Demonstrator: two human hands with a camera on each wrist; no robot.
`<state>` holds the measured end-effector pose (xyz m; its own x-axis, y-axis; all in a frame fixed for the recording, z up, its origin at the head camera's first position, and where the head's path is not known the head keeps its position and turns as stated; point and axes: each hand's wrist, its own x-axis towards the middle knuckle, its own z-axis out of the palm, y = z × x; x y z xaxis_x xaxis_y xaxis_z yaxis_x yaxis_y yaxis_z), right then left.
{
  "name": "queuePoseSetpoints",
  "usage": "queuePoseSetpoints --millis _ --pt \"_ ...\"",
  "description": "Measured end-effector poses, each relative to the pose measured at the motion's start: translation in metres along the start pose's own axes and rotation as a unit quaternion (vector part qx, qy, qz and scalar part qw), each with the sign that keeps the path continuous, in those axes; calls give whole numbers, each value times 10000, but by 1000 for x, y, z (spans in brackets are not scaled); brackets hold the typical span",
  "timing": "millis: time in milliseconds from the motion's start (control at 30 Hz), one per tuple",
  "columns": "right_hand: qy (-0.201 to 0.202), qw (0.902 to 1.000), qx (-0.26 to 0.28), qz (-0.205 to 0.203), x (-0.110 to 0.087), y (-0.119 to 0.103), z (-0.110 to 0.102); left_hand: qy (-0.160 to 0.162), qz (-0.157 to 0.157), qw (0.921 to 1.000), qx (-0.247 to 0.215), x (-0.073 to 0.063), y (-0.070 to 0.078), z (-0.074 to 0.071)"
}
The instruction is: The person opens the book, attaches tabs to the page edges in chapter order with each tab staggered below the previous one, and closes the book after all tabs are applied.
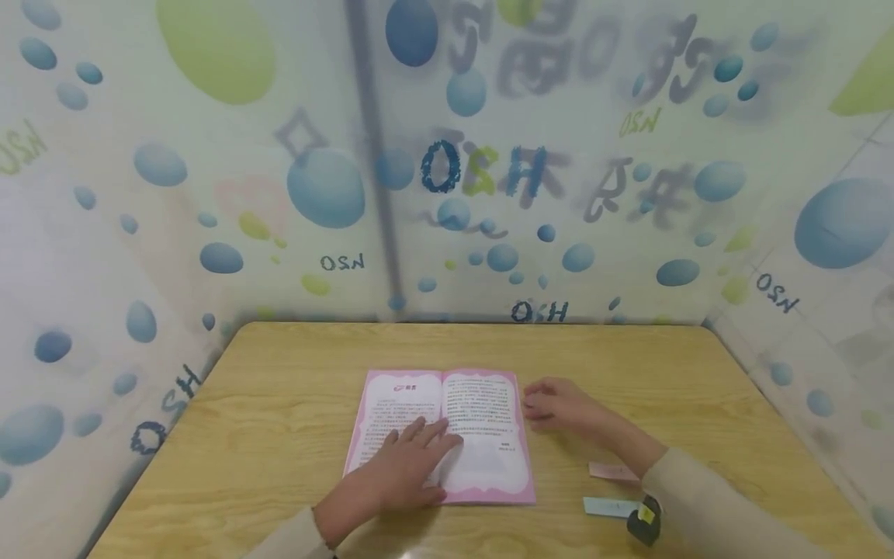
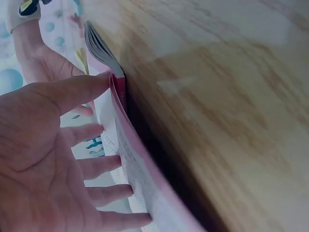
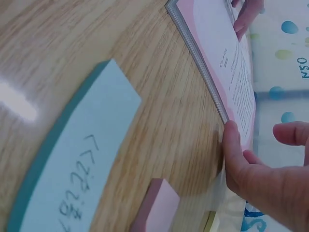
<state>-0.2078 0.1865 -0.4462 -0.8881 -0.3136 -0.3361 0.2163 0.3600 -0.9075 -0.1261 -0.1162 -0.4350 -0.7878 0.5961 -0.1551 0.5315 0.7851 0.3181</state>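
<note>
An open book (image 1: 482,466) with pink-bordered printed pages lies on the wooden table. My left hand (image 1: 401,470) rests on its lower middle, fingers spread across the pages and the fold. In the left wrist view its fingertips touch the paper, and the thumb (image 2: 84,92) is at the book's near edge by the spine. Beside the right edge is my right hand (image 1: 569,407), fingers loosely bent. The right wrist view shows a fingertip (image 3: 231,130) of that hand touching the page edges, with nothing gripped.
A blue sticky-note pad (image 3: 87,150) with handwriting and a pink pad (image 3: 159,205) lie right of the book, near the right forearm. Part of a yellow pad (image 3: 211,222) shows beyond them. Patterned curtain walls (image 1: 489,256) stand around the table (image 1: 279,388).
</note>
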Motion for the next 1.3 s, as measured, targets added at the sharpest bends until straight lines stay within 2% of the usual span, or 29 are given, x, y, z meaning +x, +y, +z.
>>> queuePoseSetpoints --millis 133,233,467,967,1300 --pt "27 9992 359 200 -2 0 1 -76 -138 9998 -76 0 -3 4" --pt "-34 9986 477 215 -4 -1 2 -67 -123 9999 -20 -2 -7 6" --pt "-133 9986 469 203 -6 0 5 40 151 9993 341 -4 -12 4" --pt "-571 9966 564 182 -9 -2 0 109 -94 9998 125 -3 -9 3" --pt "-465 9969 525 345 -9 -5 4 111 88 9998 152 -7 -11 4"
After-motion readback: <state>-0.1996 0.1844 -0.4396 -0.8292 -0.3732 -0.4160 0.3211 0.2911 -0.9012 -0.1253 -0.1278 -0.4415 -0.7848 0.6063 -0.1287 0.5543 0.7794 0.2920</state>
